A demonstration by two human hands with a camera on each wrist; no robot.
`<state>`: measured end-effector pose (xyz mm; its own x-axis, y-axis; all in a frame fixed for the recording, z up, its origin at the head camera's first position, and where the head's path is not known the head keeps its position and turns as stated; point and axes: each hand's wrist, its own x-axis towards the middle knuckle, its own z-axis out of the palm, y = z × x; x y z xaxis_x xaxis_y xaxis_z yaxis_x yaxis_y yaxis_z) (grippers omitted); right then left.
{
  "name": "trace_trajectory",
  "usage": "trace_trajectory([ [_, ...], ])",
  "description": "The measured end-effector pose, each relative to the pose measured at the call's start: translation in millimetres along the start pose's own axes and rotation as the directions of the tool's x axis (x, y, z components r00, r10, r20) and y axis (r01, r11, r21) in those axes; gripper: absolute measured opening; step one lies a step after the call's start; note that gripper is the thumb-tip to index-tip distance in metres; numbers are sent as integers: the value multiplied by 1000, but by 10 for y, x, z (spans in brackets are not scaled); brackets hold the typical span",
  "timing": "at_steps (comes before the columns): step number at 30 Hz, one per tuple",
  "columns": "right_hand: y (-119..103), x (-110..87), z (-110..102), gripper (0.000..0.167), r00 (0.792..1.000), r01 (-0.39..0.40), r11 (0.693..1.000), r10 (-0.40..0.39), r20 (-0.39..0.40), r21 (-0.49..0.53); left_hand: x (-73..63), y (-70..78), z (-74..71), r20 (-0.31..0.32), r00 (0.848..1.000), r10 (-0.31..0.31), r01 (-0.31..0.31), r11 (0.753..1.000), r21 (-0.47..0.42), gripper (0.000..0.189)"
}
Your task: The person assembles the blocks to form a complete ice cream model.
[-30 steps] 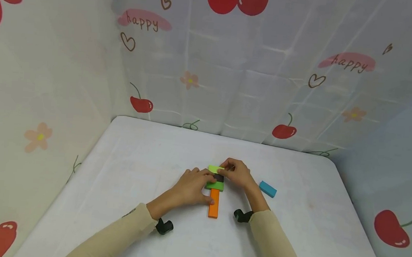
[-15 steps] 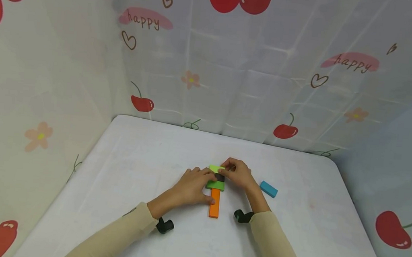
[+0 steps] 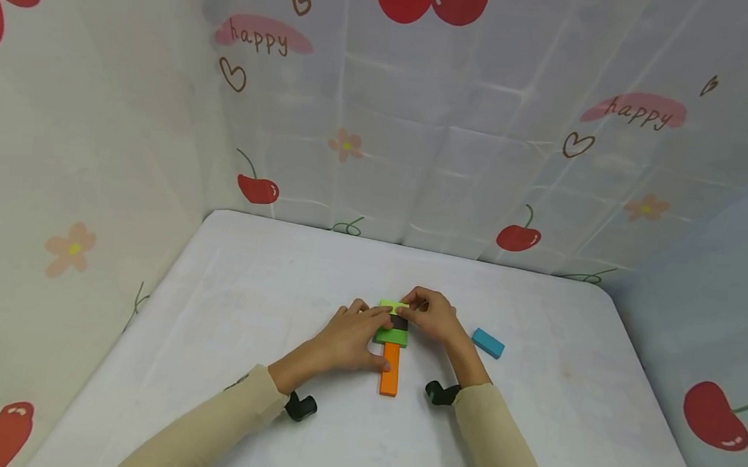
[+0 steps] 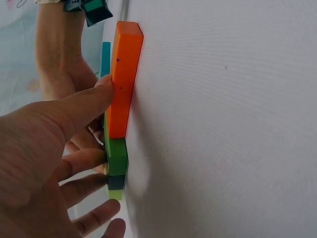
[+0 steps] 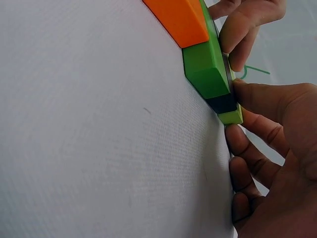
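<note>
An upright orange block (image 3: 389, 381) points toward me on the white table, its far end against a green block (image 3: 395, 338). Beyond that come a dark block (image 3: 400, 323) and a light green block (image 3: 387, 303), laid crosswise in a row. My left hand (image 3: 347, 340) spreads over the row from the left, thumb on the orange block (image 4: 125, 64) and fingertips over the green and dark ones. From the right, my right hand (image 3: 435, 317) pinches the light green block (image 5: 232, 117) at its right end, thumb on top and index finger behind, as the right wrist view shows.
A blue block (image 3: 488, 343) lies alone to the right of the right hand. Dark wrist cameras (image 3: 442, 393) stick out from both sleeves, low over the table (image 3: 265, 276). Cherry-patterned curtains (image 3: 409, 119) stand along the back and sides.
A finger of my left hand has stretched farther forward onto the light green block. The right hand and the blocks have stayed in place.
</note>
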<state>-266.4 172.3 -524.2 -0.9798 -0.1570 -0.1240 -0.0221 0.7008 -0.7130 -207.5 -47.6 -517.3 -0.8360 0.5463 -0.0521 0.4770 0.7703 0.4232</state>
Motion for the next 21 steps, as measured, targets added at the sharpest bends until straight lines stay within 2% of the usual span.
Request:
trace_trajectory([
  [10, 49, -33, 49, 18, 1000, 20, 1000, -20, -22, -4, -14, -17, 12, 11, 1000, -18, 18, 999, -32, 68],
  [16, 78, -158, -33, 34, 999, 28, 999, -29, -21, -36, 0, -39, 39, 11, 1000, -15, 16, 999, -42, 67],
  [21, 199, -289, -123, 31, 996, 29, 994, -38, -85, -105, -5, -33, 32, 10, 1000, -19, 20, 999, -49, 66],
])
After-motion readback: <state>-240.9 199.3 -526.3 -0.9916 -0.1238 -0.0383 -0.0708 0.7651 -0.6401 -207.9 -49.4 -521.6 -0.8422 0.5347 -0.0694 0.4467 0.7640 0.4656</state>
